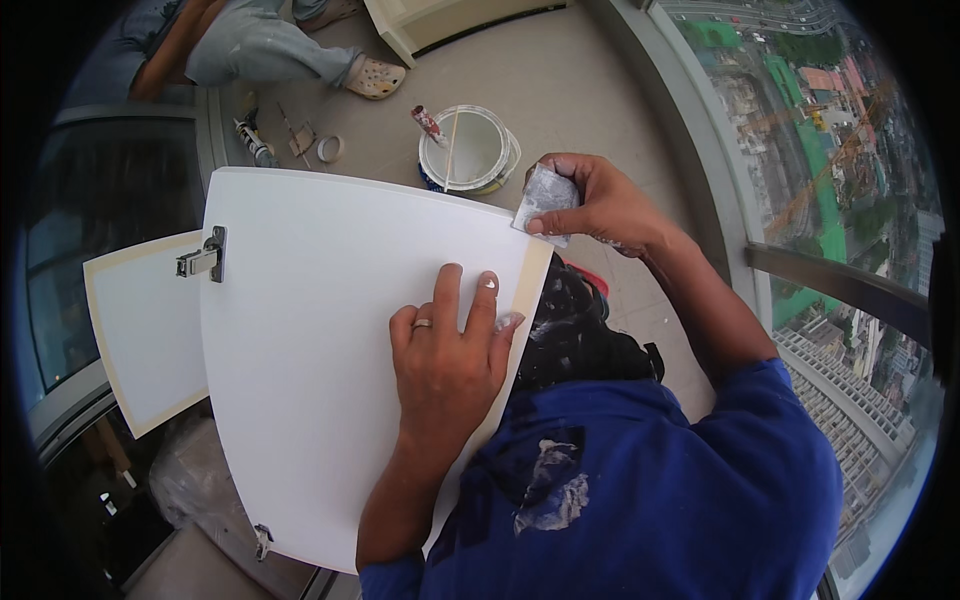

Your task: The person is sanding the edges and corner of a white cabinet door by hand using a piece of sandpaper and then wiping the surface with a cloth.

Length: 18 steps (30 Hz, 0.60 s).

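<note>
A white cabinet door (310, 340) lies before me, its near right edge against my body. Masking tape (530, 275) runs along that edge. One metal hinge (215, 256) sits near its far left corner, another hinge (263, 540) at the near left. My left hand (447, 350) rests on the white face, fingers spread and holding nothing; a ring is on one finger. At the far right corner, my right hand (598, 205) is closed on a grey, dusty piece of sandpaper (552, 190), which touches the door's edge. The fingers behind the sandpaper are partly hidden.
Beyond the door stands an open paint bucket (480, 150) with a stick and a red-handled brush across it. A tape roll (330, 149) and caulking gun (254, 142) lie on the floor. Another taped panel (150, 330) is left; a person (270, 50) sits far left. Windows line the right.
</note>
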Tool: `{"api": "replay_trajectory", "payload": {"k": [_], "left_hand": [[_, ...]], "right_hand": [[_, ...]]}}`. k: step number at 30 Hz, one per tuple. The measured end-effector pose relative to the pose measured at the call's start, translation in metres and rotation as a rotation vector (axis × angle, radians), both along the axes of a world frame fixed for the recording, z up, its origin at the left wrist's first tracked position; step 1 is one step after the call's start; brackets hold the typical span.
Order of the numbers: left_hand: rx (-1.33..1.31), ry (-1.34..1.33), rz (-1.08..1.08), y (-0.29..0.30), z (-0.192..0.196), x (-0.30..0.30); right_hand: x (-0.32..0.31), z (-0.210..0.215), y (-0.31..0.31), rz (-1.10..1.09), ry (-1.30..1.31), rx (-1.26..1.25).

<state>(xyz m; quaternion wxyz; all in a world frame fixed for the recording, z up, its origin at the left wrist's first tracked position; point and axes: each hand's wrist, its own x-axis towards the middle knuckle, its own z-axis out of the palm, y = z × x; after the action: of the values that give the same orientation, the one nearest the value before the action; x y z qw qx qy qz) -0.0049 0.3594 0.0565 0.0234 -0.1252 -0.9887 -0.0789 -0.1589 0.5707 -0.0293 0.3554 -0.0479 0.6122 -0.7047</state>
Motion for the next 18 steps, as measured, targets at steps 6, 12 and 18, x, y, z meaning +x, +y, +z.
{"api": "replay_trajectory", "payload": {"k": [6, 12, 18], "left_hand": [[-0.010, -0.019, 0.008, 0.000, -0.003, 0.001], [0.002, -0.023, 0.000, 0.000, 0.001, -0.002], [-0.001, -0.007, -0.004, 0.000, -0.001, -0.001]], "right_hand": [[0.001, 0.003, 0.006, 0.001, -0.029, 0.032], [-0.004, 0.007, -0.009, 0.027, -0.041, 0.032], [0.001, 0.003, 0.033, 0.085, -0.111, 0.019]]}}
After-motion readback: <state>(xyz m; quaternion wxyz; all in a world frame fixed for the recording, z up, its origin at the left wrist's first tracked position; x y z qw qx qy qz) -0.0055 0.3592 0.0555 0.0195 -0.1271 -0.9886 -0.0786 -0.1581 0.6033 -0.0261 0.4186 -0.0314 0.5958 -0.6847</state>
